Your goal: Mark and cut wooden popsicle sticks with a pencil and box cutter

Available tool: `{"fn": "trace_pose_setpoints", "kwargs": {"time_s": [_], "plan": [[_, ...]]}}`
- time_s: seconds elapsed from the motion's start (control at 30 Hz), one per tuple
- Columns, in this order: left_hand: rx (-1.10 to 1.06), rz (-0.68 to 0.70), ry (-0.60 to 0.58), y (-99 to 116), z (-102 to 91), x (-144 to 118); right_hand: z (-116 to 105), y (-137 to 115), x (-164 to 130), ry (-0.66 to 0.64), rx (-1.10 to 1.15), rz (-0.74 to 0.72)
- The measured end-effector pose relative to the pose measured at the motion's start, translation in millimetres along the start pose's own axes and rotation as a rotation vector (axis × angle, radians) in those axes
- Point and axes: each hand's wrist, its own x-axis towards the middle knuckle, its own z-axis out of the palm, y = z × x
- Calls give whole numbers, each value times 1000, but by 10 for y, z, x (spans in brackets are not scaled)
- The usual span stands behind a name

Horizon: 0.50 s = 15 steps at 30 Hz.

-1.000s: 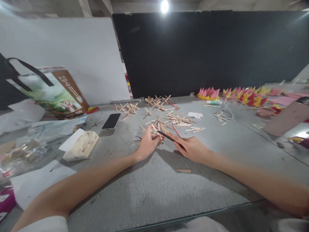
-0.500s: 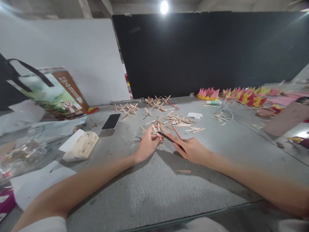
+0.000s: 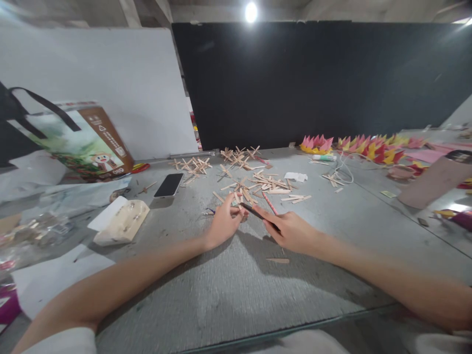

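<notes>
My left hand (image 3: 222, 223) rests on the grey table (image 3: 236, 290) with its fingertips pinching a small wooden stick (image 3: 236, 210) at the near edge of a pile of wooden sticks (image 3: 263, 184). My right hand (image 3: 291, 230) holds a thin dark tool (image 3: 258, 215) that slants up and left, its tip meeting the stick by the left fingers. A pink striped stick (image 3: 270, 202) lies just beyond the right hand. One loose stick (image 3: 277, 260) lies on the table below the right wrist.
A black phone (image 3: 168, 185) and a pale tissue pack (image 3: 121, 221) lie to the left. A printed bag (image 3: 79, 142) stands at far left. Glued stick crosses (image 3: 238, 156) sit further back. Pink and yellow paper flowers (image 3: 365, 146) line the right rear. A brown cylinder (image 3: 431, 179) lies at right.
Both hands stay almost where they were; the right hand has drawn slightly nearer and the dark tool has tilted a little. The view has shifted slightly.
</notes>
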Motion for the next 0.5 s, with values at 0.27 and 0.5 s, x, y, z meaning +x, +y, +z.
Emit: {"fn": "trace_pose_setpoints", "kwargs": {"time_s": [0.27, 0.5], "plan": [[54, 3, -17, -12, -5, -12, -164, -26, 27, -22, 5, 29], [14, -22, -22, -11, -20, 11, 5, -13, 12, -30, 131, 39]]}}
